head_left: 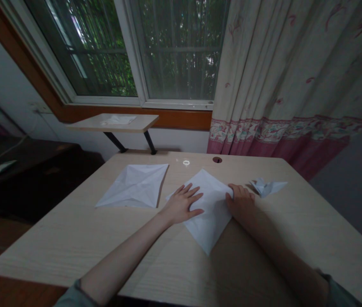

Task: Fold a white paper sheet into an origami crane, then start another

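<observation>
Pressing a white square paper sheet (211, 221) on the pale wood tabletop (72, 251): left grip (181, 204) open, flat on its left corner; right grip (240, 202) curled at its right edge, pinch unclear.

The person is wearing a muted grey-green cloth top, with its left sleeve (72, 296) showing at seven o'clock and its right sleeve (340, 295) showing at five o'clock. Both loose cuffs are ending around the long, slender left forearm (120, 264) and right forearm (280, 256), leaving the left hand (181, 204) and right hand (240, 202) bare.
</observation>
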The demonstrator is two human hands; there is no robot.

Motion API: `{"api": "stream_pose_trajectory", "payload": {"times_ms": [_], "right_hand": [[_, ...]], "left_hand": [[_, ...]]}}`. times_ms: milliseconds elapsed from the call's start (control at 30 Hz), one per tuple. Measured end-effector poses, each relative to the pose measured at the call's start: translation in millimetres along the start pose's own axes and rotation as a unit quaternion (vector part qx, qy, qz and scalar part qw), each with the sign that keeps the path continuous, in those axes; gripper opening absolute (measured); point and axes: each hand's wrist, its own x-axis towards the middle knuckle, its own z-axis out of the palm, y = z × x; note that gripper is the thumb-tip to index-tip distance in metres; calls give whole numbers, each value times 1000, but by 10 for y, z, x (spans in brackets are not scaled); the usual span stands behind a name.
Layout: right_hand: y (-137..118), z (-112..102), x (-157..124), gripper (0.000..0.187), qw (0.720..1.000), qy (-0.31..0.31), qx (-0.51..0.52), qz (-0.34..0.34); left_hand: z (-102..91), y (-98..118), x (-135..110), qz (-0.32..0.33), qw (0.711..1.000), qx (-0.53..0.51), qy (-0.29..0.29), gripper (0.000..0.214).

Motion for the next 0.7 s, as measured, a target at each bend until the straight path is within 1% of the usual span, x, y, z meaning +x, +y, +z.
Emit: {"api": "stream_pose_trajectory", "payload": {"times_ms": [167,267,367,567,633,700], "right_hand": [[2,-28,28,19,999,-8,11,29],[-1,-71,72,20,992,-1,104,68],[-11,-121,100,23,973,25,206,105],[-34,-202,110,41,949,46,298,93],[-60,-232,106,47,938,35,332,91],[-101,-271,93,51,926,11,368,85]], "left_hand": [[-26,16,8,-7,1000,-2,-6,61],[-48,27,11,-9,1000,2,-15,61],[-61,34,12,-10,1000,7,-16,61],[-57,28,7,-5,1000,5,-12,61],[-47,18,5,-3,1000,2,-7,61],[-34,7,3,-2,1000,-2,-2,61]]}}
